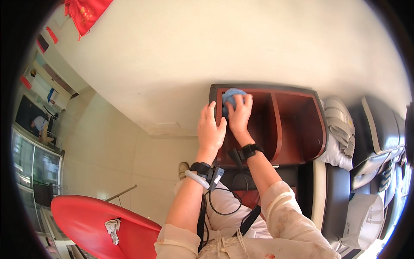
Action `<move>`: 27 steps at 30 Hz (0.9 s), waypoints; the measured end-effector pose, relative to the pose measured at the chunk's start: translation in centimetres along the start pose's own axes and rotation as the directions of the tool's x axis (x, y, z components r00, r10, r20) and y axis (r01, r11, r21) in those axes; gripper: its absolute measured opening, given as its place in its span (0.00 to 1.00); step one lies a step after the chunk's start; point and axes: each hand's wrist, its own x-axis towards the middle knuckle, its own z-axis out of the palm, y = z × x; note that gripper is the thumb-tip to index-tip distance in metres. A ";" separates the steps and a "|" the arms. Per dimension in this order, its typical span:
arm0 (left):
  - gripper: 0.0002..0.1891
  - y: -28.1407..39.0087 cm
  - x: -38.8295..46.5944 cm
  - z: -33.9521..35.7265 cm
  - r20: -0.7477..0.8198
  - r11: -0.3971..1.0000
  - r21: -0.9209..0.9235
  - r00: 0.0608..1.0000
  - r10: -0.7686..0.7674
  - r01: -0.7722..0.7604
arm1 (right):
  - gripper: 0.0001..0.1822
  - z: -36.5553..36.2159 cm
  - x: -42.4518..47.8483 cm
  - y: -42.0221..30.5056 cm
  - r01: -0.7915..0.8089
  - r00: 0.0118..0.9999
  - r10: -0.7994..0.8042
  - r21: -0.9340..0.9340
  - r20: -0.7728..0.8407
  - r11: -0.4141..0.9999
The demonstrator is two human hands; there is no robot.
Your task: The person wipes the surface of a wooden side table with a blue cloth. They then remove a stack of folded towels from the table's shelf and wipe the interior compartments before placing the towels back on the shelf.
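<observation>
A dark brown, two-compartment box (277, 124) with a reddish-brown inside stands open in front of me, against the wall. In my right hand (240, 113) is a bunched blue cloth (233, 96), pressed at the inner far left corner of the left compartment. My left hand (210, 129) rests along the box's left outer edge, fingers apart and holding nothing. A divider (275, 119) splits the box, and nothing shows in the right compartment. Straps with small devices and a cable are on both wrists.
Right of the box lie a folded grey strapped item (339, 123) and a black leather sofa (338, 194) bearing a white bag (364, 223). A red chair (97, 223) with a crumpled cloth (113, 230) stands lower left. Another person (40, 124) is far off at the left.
</observation>
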 end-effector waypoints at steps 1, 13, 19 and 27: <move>0.31 0.3 0.3 0.1 0.001 1.000 -0.002 1.000 0.011 -0.011 | 0.18 -0.1 -0.7 1.2 0.141 0.988 -0.138 -0.036 0.072 0.989; 0.30 0.7 0.2 0.1 0.014 0.999 0.002 0.999 -0.048 0.048 | 0.22 -1.9 -4.0 6.4 -0.266 0.909 0.400 -0.575 0.119 0.774; 0.30 0.1 0.0 0.6 -0.065 0.999 0.022 0.998 -0.026 0.027 | 0.24 -0.5 -7.0 4.9 0.309 0.812 -0.005 -0.424 0.583 0.852; 0.28 0.4 -0.9 -0.6 -0.034 0.993 0.054 0.994 -0.102 0.104 | 0.15 -5.5 -9.9 3.1 0.288 0.679 -0.104 -0.133 0.727 0.948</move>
